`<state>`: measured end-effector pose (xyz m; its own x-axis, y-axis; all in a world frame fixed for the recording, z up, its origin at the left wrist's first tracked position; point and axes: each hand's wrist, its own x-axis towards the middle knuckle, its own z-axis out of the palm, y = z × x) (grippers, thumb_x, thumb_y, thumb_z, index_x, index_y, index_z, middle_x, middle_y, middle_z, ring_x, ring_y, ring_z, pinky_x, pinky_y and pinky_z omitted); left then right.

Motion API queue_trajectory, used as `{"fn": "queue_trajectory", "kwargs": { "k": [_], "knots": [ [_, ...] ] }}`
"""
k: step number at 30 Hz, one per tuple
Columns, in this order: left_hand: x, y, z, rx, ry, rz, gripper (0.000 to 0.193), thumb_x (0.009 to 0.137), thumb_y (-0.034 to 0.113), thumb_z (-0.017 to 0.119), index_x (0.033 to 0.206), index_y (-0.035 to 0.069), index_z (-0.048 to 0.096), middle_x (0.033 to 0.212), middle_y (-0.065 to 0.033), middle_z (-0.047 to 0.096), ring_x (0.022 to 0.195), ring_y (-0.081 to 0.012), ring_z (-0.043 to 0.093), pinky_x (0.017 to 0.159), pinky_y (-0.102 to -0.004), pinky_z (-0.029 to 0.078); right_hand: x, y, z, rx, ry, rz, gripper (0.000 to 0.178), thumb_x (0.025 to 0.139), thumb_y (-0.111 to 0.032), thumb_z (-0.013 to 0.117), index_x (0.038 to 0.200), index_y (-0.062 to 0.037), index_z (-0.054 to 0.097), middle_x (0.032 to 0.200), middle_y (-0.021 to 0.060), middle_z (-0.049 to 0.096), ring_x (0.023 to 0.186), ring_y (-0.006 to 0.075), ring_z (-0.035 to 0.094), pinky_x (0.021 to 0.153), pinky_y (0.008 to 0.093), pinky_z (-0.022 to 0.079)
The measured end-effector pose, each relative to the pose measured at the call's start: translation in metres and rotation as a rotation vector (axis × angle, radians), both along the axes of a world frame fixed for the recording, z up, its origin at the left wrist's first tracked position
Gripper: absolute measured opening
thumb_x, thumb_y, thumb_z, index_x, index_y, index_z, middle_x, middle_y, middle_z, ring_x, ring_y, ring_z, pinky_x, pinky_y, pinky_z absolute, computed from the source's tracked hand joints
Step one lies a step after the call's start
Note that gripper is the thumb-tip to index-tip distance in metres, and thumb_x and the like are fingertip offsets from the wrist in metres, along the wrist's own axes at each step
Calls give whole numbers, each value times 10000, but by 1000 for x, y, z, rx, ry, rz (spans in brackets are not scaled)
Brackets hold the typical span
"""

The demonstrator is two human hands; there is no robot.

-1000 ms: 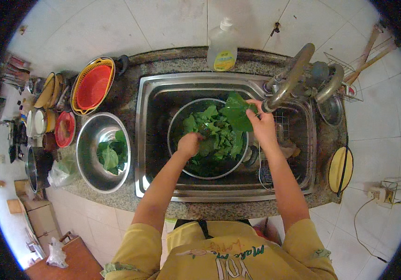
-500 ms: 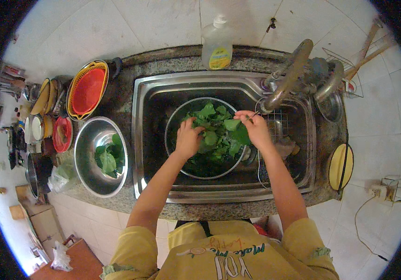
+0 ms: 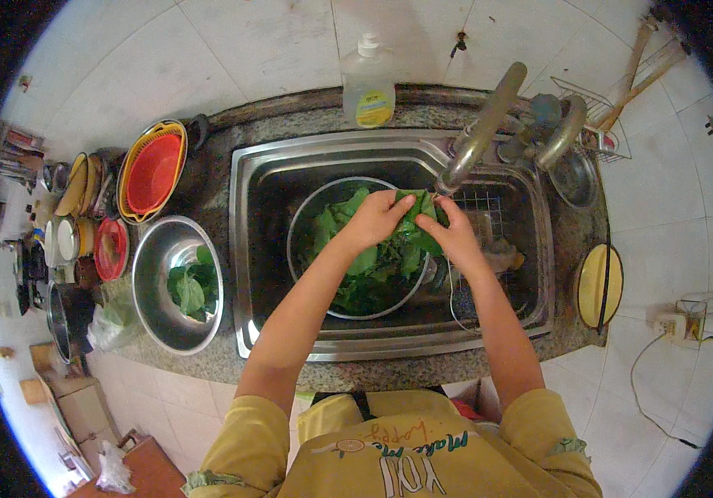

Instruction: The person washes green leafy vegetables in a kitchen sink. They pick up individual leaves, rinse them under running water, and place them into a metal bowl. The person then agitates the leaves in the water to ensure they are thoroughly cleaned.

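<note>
A round metal bowl (image 3: 308,217) full of green leaves sits in the steel sink (image 3: 257,249). Both my hands are over it, under the mouth of the tap (image 3: 481,133). My left hand (image 3: 375,217) and my right hand (image 3: 453,234) grip the same bunch of green leaves (image 3: 416,209) between them, the fingers closed on it. More leaves (image 3: 356,274) lie below in the bowl.
A second steel bowl (image 3: 157,257) with a few leaves stands on the counter to the left. Red and orange baskets (image 3: 153,170) and stacked dishes lie further left. A soap bottle (image 3: 368,83) stands behind the sink. A yellow plate (image 3: 597,282) rests at the right.
My hands have come together over the bowl. The right hand, which held a leaf up by the tap, now joins the left on one bunch of leaves.
</note>
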<state>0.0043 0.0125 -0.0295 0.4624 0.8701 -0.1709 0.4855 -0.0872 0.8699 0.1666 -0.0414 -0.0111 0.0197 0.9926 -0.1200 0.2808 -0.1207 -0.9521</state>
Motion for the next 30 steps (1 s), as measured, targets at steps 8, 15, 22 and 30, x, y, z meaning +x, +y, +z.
{"fn": "queue_trajectory", "kwargs": {
  "k": [8,15,22,30],
  "knots": [
    [1,-8,15,-228,-524,190,224,786,201,569,943,41,574,763,-12,567,703,-94,499,643,-236,400,2,1,7,50,9,-125,219,792,-204,571,907,-17,574,823,105,605,780,207,572,712,301,430],
    [6,-10,35,44,-368,87,352,695,117,649,1021,23,552,800,-39,588,774,-118,543,712,-244,417,1,-2,14,84,-172,-65,310,817,-303,530,861,-2,589,758,154,597,688,253,579,648,315,437],
    [12,-13,23,-422,-756,253,231,737,130,628,910,-9,563,783,-40,593,694,-129,552,660,-251,436,4,2,4,72,-80,-151,342,830,-327,513,888,0,597,750,132,612,682,211,573,649,310,436],
    [14,-12,29,77,-317,225,206,645,100,689,826,42,609,748,-53,613,685,-162,567,677,-286,446,6,-1,0,-50,140,-152,239,807,-220,563,928,-15,586,837,90,610,753,165,559,675,285,438]
  ]
}}
